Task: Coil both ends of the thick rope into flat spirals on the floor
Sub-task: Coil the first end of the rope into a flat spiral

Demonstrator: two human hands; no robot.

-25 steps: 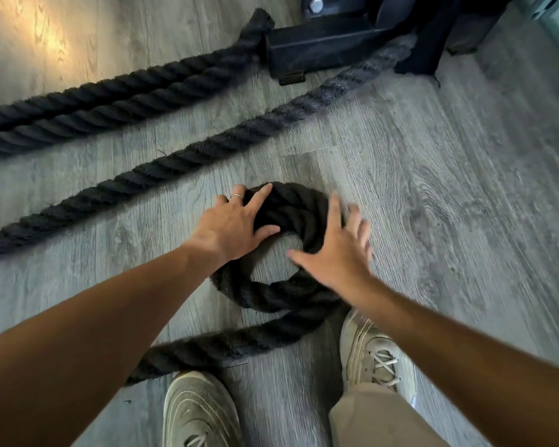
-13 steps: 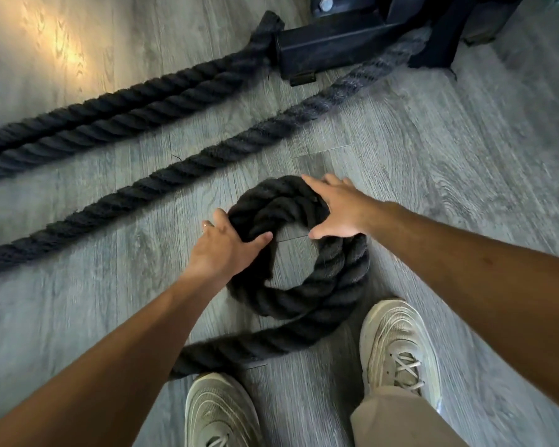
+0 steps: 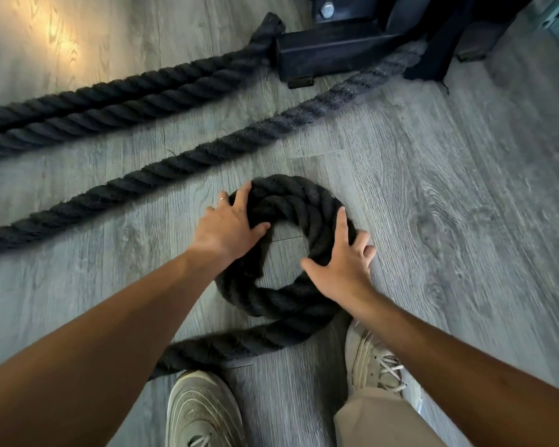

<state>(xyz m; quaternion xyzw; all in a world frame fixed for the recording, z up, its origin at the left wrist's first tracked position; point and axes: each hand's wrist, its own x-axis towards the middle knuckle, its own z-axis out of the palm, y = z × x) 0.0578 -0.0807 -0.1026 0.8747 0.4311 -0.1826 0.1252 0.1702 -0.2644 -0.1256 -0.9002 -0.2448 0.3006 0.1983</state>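
Grey wood-grain floor [image 3: 449, 204] fills my view, and I work outward from my own feet. Nearest me are two pale shoes [image 3: 204, 411], with the rope's loose tail [image 3: 239, 345] running leftward just in front of them and feeding into the coil [image 3: 291, 301].

Half a second ago my right hand was up on the far side of the ring, fingers wrapped over the top. Now the right hand [image 3: 342, 269] sits on the near-right side of the coil, fingers spread and fairly straight, palm pressing the rope down and inward, not gripping it. The left hand [image 3: 229, 227] has slid up the left side; its fingers lie splayed over the rope's outer edge with the thumb hooked toward the hole, more a flat press than a grasp. The ring looks rounder and the two turns lie closer together than they did a moment back.

I judge this as a tightening and flattening step: the spiral holds about two turns, with an open hole in the middle, so this end is only begun, and the tail by my shoes has yet to be wound on.

Beyond the coil, a long stretch of the same rope [image 3: 181, 169] crosses the floor diagonally, and further off two more runs [image 3: 126, 98] lie side by side, leading to a black metal base [image 3: 329, 56] at the top.
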